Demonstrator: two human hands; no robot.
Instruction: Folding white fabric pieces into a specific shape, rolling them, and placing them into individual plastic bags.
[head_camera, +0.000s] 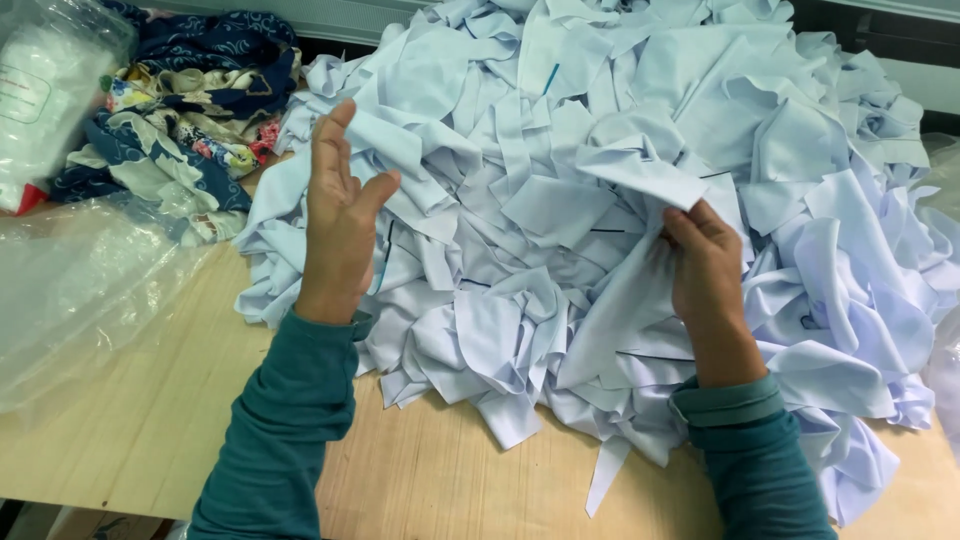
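Right hand (705, 270) fingers (683, 228) are pinched on a pale blue fabric piece (640, 175), gripping its lower corner so the cloth fans up and left from the fingertips. Left hand (338, 215) is spread open, palm facing right, holding nothing, hovering at the left edge of the big heap of pale blue cut pieces (600, 250). The heap sits on a wooden table (150, 420), with patterned navy fabric (190, 110) and clear plastic bags (70, 290) off left.
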